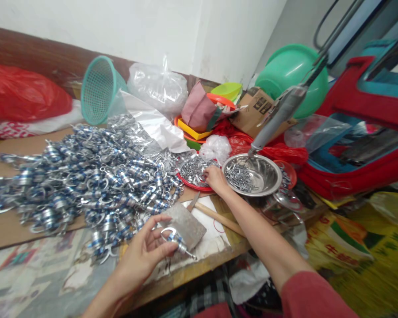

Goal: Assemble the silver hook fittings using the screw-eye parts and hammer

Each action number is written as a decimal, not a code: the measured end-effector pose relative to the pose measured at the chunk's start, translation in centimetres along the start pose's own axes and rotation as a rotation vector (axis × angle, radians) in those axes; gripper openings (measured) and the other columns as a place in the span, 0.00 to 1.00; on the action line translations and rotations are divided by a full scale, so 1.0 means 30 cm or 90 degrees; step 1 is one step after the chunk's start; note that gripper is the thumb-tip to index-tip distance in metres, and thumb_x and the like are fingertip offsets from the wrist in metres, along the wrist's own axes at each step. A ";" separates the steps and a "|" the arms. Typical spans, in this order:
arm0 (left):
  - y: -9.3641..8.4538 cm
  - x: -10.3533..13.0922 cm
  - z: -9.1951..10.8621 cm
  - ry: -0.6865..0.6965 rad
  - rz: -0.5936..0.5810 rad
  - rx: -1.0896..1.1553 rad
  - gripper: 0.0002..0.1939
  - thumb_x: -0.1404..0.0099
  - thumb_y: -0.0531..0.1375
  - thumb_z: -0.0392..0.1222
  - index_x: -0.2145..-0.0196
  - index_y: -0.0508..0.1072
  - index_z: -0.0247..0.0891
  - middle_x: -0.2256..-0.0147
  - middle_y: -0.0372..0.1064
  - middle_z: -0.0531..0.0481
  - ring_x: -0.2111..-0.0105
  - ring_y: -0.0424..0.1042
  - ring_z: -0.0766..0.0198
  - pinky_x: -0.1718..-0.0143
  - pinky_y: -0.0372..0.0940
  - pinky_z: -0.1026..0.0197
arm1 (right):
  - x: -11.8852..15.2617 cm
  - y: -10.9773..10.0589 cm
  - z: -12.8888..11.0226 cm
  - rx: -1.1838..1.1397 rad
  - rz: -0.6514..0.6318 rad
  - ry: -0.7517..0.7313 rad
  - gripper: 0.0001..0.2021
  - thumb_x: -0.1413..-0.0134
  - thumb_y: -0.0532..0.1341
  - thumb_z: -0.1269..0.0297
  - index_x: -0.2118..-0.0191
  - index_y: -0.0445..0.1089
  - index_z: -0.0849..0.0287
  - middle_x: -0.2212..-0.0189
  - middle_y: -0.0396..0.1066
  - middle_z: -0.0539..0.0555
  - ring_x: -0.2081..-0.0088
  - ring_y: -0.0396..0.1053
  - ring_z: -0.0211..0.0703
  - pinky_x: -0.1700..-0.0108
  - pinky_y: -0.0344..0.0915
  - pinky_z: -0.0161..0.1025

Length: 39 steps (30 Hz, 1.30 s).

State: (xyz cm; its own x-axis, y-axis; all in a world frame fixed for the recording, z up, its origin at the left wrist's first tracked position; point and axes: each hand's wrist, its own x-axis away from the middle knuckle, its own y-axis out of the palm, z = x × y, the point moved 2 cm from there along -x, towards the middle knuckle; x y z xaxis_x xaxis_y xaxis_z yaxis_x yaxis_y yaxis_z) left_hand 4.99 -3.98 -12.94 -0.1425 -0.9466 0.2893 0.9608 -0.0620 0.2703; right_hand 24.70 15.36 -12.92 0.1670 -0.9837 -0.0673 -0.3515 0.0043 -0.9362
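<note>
My left hand holds a silver-and-blue metal piece with a curved hook end, over the front edge of a grey block. Reaching forward, my right hand has its fingers closed at the right part of a red tray of small metal parts; what the fingertips hold, if anything, is too small to name. Just right of that hand is a steel bowl with thin metal pins. A large heap of silver-and-blue pieces spreads over the left of the table.
A wooden handle lies behind the block. Above the bowl hangs a grey tool. Farther back are a teal basket, plastic bags, a cardboard box and a green basin. A red machine frame stands at right.
</note>
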 end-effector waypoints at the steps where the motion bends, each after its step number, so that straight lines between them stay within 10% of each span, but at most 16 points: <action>1: -0.004 -0.003 -0.003 -0.005 -0.002 0.002 0.23 0.53 0.65 0.39 0.59 0.63 0.41 0.72 0.72 0.53 0.70 0.72 0.63 0.70 0.66 0.64 | 0.003 -0.009 0.009 -0.016 0.007 0.000 0.08 0.45 0.56 0.67 0.60 0.68 0.64 0.58 0.68 0.56 0.55 0.65 0.44 0.53 0.61 0.46; 14: -0.016 -0.017 -0.041 -0.002 0.008 0.102 0.24 0.54 0.66 0.33 0.63 0.59 0.42 0.73 0.70 0.56 0.72 0.71 0.67 0.69 0.64 0.65 | 0.437 -0.053 -0.243 -0.416 -0.121 -0.213 0.07 0.55 0.60 0.75 0.70 0.75 0.61 0.73 0.75 0.51 0.70 0.70 0.36 0.66 0.65 0.31; 39: -0.019 -0.017 -0.036 0.021 0.012 0.044 0.18 0.56 0.67 0.34 0.64 0.70 0.36 0.71 0.72 0.52 0.69 0.70 0.65 0.66 0.65 0.63 | 0.538 -0.010 -0.300 -0.113 0.011 -0.371 0.11 0.47 0.51 0.76 0.66 0.70 0.62 0.73 0.69 0.55 0.69 0.66 0.40 0.67 0.62 0.34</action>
State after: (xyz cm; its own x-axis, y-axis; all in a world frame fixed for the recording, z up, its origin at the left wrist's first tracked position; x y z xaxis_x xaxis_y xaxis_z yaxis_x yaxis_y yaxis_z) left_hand 4.77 -3.82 -14.23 -0.1153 -0.9575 0.2644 0.9441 -0.0229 0.3288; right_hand 19.20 -2.15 -10.60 0.6191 -0.7229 -0.3069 -0.4986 -0.0599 -0.8648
